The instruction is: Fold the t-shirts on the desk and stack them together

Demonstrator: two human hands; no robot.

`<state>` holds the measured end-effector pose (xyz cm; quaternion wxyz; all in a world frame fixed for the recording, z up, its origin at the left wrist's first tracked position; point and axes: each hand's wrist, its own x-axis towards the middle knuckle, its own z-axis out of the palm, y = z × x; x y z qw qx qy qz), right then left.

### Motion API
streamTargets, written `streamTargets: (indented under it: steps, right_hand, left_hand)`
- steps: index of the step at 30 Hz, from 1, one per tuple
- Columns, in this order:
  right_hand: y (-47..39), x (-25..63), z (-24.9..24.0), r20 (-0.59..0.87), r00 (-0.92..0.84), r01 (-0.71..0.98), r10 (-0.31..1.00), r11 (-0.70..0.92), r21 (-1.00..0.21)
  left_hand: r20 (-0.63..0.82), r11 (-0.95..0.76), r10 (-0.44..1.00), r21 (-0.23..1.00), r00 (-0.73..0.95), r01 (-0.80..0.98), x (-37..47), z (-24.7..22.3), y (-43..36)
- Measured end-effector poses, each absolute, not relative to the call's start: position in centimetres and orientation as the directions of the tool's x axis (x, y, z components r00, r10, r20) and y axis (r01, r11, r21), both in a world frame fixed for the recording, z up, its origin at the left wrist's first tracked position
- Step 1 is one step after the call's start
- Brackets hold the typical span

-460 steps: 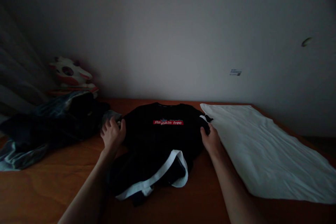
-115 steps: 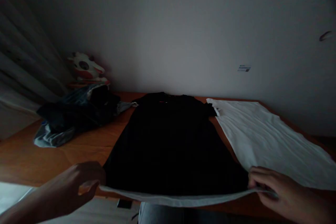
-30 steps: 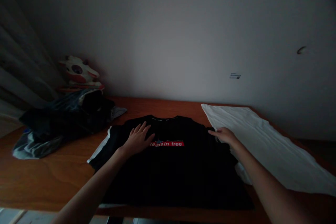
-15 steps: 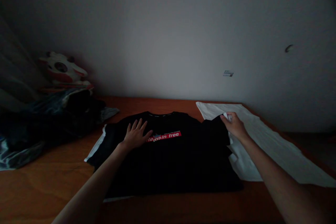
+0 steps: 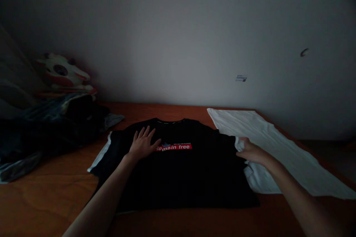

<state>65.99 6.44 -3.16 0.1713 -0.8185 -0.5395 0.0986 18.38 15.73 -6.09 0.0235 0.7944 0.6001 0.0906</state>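
Note:
A black T-shirt [image 5: 180, 177] with white-edged sleeves lies spread out, neckline toward the wall. Across its chest runs a red strip [image 5: 180, 147] printed with white letters. My left hand [image 5: 143, 144] rests flat on the chest, fingers spread, beside the strip's left end and covering a little of it. At the right sleeve, my right hand [image 5: 249, 150] pinches the white cuff between thumb and fingers. Beneath and beyond that hand lies a white cloth [image 5: 289, 159]; its kind is hard to make out.
The shirt lies on an orange-brown surface [image 5: 55, 200]. A heap of dark clothes [image 5: 63, 122] sits at the left, with a white and pink cow-like plush toy [image 5: 65, 70] behind it. A pale wall [image 5: 172, 44] closes off the back, bearing a small label [image 5: 241, 78].
My right hand has moved down toward me with the cuff, and the right sleeve now lies lower and straighter. My left hand has stayed in place on the shirt.

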Motion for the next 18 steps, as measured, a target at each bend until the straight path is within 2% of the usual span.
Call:
streamTargets:
  steps: [2,3,4,6,8,9,11,14,16,18]
  right_hand:
    - [8.0,64.2,-2.7,0.120,0.338,0.928,0.934,-0.310,-0.205]
    - [8.9,62.8,-2.5,0.146,0.275,0.954,0.950,-0.251,-0.164]
    - [9.8,61.2,-2.4,0.176,0.178,0.975,0.968,-0.150,-0.163]
    - [11.6,57.6,-2.5,0.132,-0.061,0.969,0.989,0.090,-0.229]
    - [12.8,54.5,-3.2,0.040,-0.196,0.942,0.980,0.199,-0.271]
    - [13.2,53.4,-3.7,-0.010,-0.190,0.946,0.982,0.181,-0.269]
    - [13.8,52.0,-4.7,-0.085,-0.053,0.974,0.995,0.033,-0.223]
    - [14.0,51.8,-5.9,-0.087,0.166,0.971,0.982,-0.178,-0.157]
    - [14.0,52.2,-6.5,-0.038,0.199,0.969,0.979,-0.202,-0.140]
    - [13.9,52.7,-6.8,0.025,0.184,0.975,0.983,-0.180,-0.129]
  left_hand:
    - [0.127,-0.279,0.957,0.155,0.261,0.948,18.4,-6.1,15.6]
    - [0.125,-0.280,0.957,0.156,0.262,0.947,18.5,-6.1,15.6]
    - [0.117,-0.279,0.958,0.154,0.263,0.948,18.6,-6.1,15.5]
    - [0.095,-0.275,0.960,0.152,0.263,0.949,18.6,-6.0,15.6]
    - [0.077,-0.279,0.960,0.156,0.270,0.948,18.4,-5.9,15.9]
    - [0.071,-0.285,0.958,0.162,0.277,0.945,18.1,-5.9,16.2]
    - [0.064,-0.284,0.959,0.172,0.277,0.943,17.1,-6.1,17.0]
    - [0.081,-0.258,0.965,0.166,0.248,0.952,15.1,-6.5,18.5]
    - [0.108,-0.234,0.970,0.205,0.216,0.950,13.7,-6.7,19.5]
    - [0.152,-0.225,0.971,0.310,0.186,0.924,12.2,-6.8,20.4]
